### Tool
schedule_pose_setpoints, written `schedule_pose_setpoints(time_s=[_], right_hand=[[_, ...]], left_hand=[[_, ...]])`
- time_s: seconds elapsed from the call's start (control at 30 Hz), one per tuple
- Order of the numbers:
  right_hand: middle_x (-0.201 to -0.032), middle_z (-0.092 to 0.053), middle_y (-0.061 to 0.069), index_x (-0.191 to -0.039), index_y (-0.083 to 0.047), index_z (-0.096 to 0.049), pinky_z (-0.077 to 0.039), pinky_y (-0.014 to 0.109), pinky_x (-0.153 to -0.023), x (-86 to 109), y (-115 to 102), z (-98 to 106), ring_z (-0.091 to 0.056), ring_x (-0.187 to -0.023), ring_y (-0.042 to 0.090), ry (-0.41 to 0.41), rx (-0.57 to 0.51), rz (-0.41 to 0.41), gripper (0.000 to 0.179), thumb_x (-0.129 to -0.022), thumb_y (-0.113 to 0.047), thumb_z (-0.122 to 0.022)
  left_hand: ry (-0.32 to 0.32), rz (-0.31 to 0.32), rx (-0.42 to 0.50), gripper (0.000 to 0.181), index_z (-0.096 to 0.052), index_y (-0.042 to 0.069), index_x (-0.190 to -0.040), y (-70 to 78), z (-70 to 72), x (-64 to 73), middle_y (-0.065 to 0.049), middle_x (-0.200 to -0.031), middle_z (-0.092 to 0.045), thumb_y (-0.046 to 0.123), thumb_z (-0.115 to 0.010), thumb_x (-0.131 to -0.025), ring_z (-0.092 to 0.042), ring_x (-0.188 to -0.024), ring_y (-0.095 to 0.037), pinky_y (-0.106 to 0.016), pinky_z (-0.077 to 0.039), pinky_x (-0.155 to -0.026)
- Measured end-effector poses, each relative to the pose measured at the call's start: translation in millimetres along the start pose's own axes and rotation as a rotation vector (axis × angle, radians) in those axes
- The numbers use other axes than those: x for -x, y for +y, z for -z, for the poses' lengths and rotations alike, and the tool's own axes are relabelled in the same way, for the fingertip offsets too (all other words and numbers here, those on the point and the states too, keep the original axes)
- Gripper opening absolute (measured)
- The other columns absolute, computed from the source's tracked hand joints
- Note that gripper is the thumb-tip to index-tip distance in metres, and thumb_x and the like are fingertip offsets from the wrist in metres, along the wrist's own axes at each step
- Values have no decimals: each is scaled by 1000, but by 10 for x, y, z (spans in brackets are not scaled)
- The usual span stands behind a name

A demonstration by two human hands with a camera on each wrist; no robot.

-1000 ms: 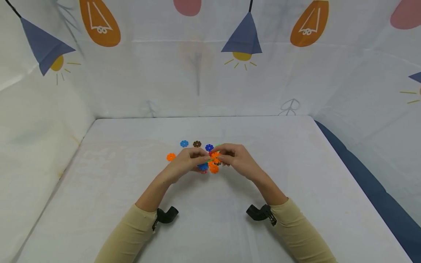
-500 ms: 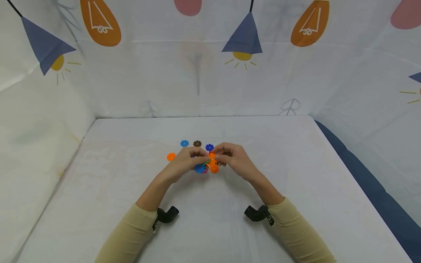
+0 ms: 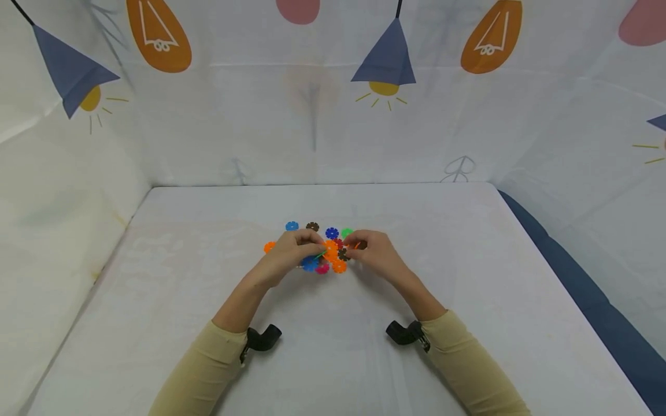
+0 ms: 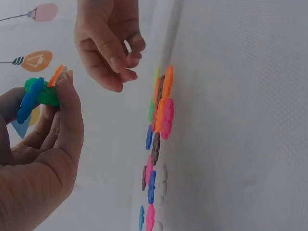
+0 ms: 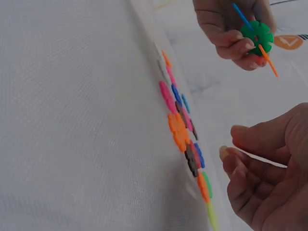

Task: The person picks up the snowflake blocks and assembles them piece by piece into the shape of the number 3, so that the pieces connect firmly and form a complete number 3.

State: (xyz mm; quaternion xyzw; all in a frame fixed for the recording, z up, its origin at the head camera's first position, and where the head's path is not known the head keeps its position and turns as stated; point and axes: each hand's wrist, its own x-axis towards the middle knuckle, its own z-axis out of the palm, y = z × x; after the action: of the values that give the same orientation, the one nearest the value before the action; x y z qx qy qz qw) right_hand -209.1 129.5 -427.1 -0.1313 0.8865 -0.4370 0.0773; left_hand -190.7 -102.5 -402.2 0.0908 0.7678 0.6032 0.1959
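Note:
My left hand [image 3: 288, 257] pinches a joined set of notched plastic discs, raised over the table. In it a green snowflake disc [image 5: 257, 38] has a blue disc [image 4: 30, 101] slotted into one side and an orange disc [image 5: 268, 61] into the other. My right hand [image 3: 382, 254] hovers just to the right of this set, apart from it. In the right wrist view its thumb and forefinger are bent with a gap between them and hold nothing. Part of the green disc is hidden behind the left thumb and fingers.
Loose discs lie flat beneath and beyond the hands, among them a light blue disc [image 3: 292, 226], a brown disc [image 3: 312, 226], a dark blue disc [image 3: 332, 233] and a pink disc [image 3: 322, 268]. White curtains surround the white table [image 3: 208, 231].
My right hand has let go of the orange disc and drawn slightly right. My left hand has shifted a little left with the joined discs, uncovering loose discs between the hands.

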Motion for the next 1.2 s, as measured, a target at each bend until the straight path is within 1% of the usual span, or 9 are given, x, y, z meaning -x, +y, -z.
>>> schedule_pose_setpoints(time_s=[0.1,0.2,0.3,0.47,0.57,0.7,0.87,1.07,1.2], right_hand=[[-100,-72,6,-110,-7,-73,-55,30,-73,-47,32,-34,-65,-86,20,-2,67,3,22,-88,-11,-73],[-104,-71,8,-110,-6,-73,-56,34,-80,-83,57,-63,-63,-91,22,-9,138,29,24,-87,-11,-74],[-103,-68,8,-111,-6,-74,-53,36,-83,-106,65,-94,-60,-92,22,-29,232,62,26,-86,-11,-73],[-95,-61,7,-113,-6,-74,-46,29,-72,-123,42,-149,-53,-84,20,-53,334,63,30,-84,-13,-74],[-91,-59,7,-111,-6,-75,-43,28,-69,-121,28,-168,-51,-81,20,-41,346,37,27,-84,-12,-75],[-92,-59,6,-106,-6,-75,-47,30,-72,-121,27,-170,-53,-83,20,-30,339,-3,22,-84,-12,-75],[-93,-60,7,-98,-6,-69,-48,31,-75,-121,44,-150,-53,-84,20,-30,282,-39,19,-81,-9,-77],[-84,-59,6,-90,-10,-58,-45,28,-67,-106,69,-140,-53,-78,21,-23,217,-1,18,-83,-4,-74],[-80,-57,5,-87,-10,-56,-44,28,-64,-88,72,-134,-52,-76,20,-19,195,19,19,-84,-1,-72]], left_hand=[[11,6,3,16,-64,9,-101,-17,5,-12,-2,-89,-60,24,-64,-95,-54,-79,-18,-30,-47,-72],[11,12,18,16,-60,9,-100,-21,7,-23,-1,-86,-59,23,-65,-94,-51,-73,-17,-29,-43,-67],[15,30,35,16,-59,9,-102,-2,2,-24,-1,-91,-62,22,-65,-94,-54,-76,-16,-27,-43,-66],[25,78,56,15,-61,12,-105,-7,3,-31,-1,-100,-61,22,-65,-94,-55,-82,-15,-26,-42,-67],[16,76,70,17,-62,11,-108,-18,-2,-39,-2,-101,-60,22,-63,-95,-58,-84,-15,-25,-47,-70],[0,54,83,20,-63,8,-112,-31,-16,-49,-5,-102,-62,21,-61,-96,-63,-85,-16,-25,-53,-77],[-3,38,68,23,-63,6,-113,-37,-35,-57,-5,-103,-62,21,-63,-96,-62,-88,-17,-26,-53,-80],[14,38,89,24,-62,4,-113,-28,-47,-45,-6,-99,-65,22,-63,-96,-66,-86,-17,-27,-56,-82],[27,47,112,23,-63,4,-111,-20,-44,-38,-7,-96,-67,22,-63,-97,-69,-83,-17,-28,-58,-82]])
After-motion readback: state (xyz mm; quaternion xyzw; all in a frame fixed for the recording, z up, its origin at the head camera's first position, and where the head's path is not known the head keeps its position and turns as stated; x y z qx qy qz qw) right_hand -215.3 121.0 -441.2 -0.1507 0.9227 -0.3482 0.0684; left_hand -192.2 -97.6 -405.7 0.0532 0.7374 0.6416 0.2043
